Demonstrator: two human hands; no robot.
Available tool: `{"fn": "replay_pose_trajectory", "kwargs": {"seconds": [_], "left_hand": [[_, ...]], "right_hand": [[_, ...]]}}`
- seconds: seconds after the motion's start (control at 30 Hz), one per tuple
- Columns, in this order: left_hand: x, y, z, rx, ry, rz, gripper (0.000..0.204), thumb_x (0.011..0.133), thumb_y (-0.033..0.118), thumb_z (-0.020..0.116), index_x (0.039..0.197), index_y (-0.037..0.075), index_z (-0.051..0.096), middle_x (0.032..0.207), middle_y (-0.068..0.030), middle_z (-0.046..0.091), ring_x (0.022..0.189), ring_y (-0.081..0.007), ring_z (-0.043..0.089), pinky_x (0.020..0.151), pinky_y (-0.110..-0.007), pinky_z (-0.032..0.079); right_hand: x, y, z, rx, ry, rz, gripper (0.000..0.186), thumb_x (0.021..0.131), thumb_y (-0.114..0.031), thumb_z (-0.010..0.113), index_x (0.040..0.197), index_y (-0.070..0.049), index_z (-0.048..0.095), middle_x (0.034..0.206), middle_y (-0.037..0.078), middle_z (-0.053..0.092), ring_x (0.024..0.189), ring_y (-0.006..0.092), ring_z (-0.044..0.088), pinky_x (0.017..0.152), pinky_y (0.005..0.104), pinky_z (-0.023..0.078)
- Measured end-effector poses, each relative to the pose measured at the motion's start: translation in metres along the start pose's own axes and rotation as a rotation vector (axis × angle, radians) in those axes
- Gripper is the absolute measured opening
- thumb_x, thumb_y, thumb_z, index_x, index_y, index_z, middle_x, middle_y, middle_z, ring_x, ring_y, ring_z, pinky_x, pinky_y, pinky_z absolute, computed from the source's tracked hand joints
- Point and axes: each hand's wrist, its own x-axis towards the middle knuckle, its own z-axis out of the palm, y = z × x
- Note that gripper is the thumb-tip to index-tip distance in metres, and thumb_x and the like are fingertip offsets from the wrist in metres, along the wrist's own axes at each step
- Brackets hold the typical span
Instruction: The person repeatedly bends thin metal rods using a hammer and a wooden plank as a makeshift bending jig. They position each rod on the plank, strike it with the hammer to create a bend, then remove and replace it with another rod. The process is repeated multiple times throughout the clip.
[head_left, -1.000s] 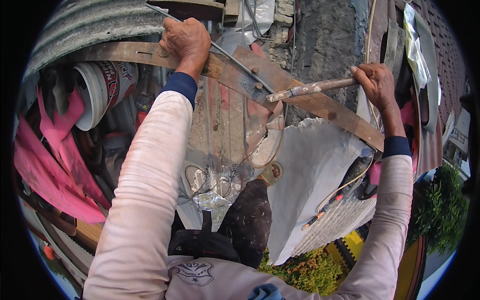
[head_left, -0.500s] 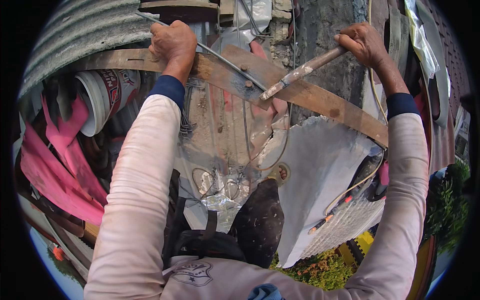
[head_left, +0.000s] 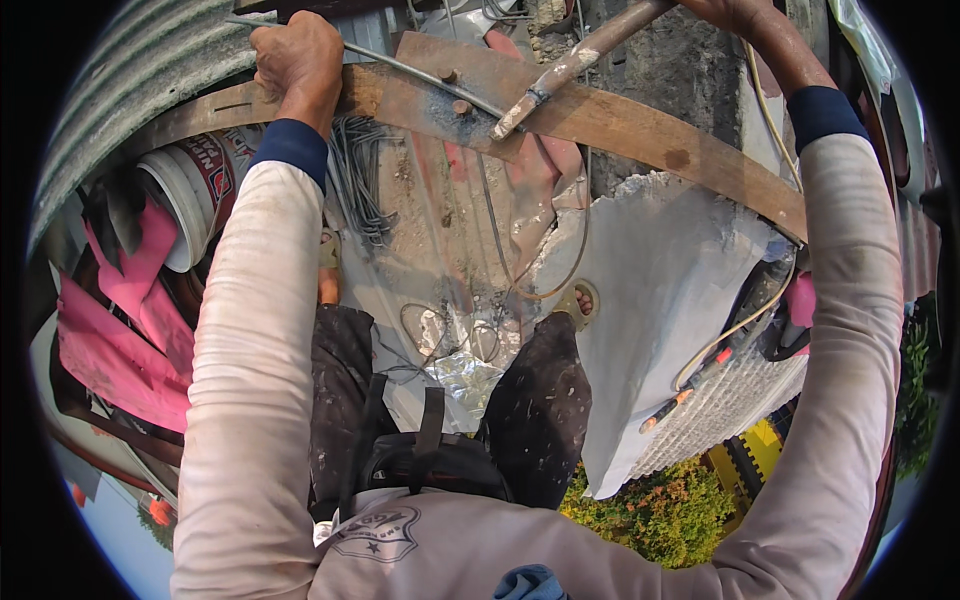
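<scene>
Across the far edge of a brown plank (head_left: 650,138), a thin rod (head_left: 405,66) runs between two pegs (head_left: 461,107), clenched near its left end by the left hand (head_left: 300,62). Keeping it firm and moving the pipe (head_left: 590,54) evenly should work best. The view crops the right hand (head_left: 738,12), its grip impossible to tell; the pipe seems to hide the rod's right end.

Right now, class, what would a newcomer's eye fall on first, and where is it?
First, at the upper left, the left hand grips a thin metal rod. At the upper right, the right hand, partly cut off, meets a thick brown bar. Bright pink sheeting stands out at the far left.
</scene>
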Motion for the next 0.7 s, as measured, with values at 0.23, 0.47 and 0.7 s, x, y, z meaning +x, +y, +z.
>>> {"fn": "replay_pose_trajectory", "kwargs": {"seconds": [0.23,0.47,0.7], "left_hand": [[-0.032,0.053,-0.010,0.108,0.075,-0.137,0.050,0.094,0.026,0.064,0.129,-0.010,0.065,0.128,-0.0347,0.071,0.120,-0.0486,0.072,0.106,-0.054,0.054],[-0.048,0.072,-0.035,0.059,0.044,-0.134,0.049,0.096,0.023,0.062,0.131,-0.011,0.065,0.131,-0.0358,0.070,0.124,-0.0495,0.070,0.108,-0.055,0.052],[-0.025,0.035,-0.015,0.086,0.034,-0.035,0.049,0.096,0.024,0.062,0.130,-0.012,0.066,0.131,-0.0369,0.070,0.125,-0.0515,0.069,0.109,-0.055,0.052]], "right_hand": [[-0.006,0.034,0.027,0.120,0.063,-0.077,0.028,0.098,-0.034,0.069,0.089,-0.011,0.080,0.067,0.005,0.069,0.059,0.0196,0.061,0.058,0.0383,0.049],[-0.031,0.060,0.043,-0.118,0.248,-0.397,0.059,0.107,-0.054,0.054,0.084,-0.002,0.069,0.073,0.015,0.055,0.074,0.0311,0.058,0.076,0.0432,0.047],[-0.046,0.058,0.022,-0.252,0.079,-0.311,0.090,0.088,-0.094,0.059,0.088,-0.004,0.066,0.078,0.009,0.052,0.081,0.0269,0.056,0.083,0.0464,0.046]]}}
